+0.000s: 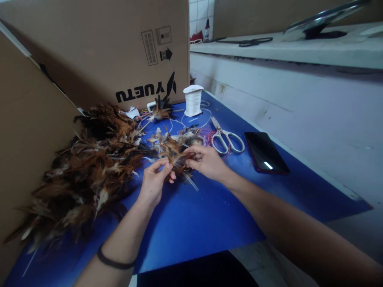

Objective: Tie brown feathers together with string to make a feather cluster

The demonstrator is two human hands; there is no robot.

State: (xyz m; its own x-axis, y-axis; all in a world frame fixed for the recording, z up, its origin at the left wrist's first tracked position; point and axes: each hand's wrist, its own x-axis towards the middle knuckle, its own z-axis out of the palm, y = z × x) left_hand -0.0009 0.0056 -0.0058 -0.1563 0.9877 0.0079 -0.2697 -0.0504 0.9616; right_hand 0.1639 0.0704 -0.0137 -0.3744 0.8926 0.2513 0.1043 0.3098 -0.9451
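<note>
Between my two hands is a small brown feather, pinched from both sides over the blue table. My left hand has its thumb and forefinger closed on the feather's left end. Opposite it, the fingers of my right hand are closed at the feather's right end. Just behind the hands lies a small heap of loose feathers, partly covered by them. A thin clear strip sticks out below my hands. To the left spreads a large pile of brown and black feathers.
White-handled scissors and a dark phone lie on the blue table at right. A white thread spool stands behind, near a cardboard box. Along the wall, a ledge carries black scissors.
</note>
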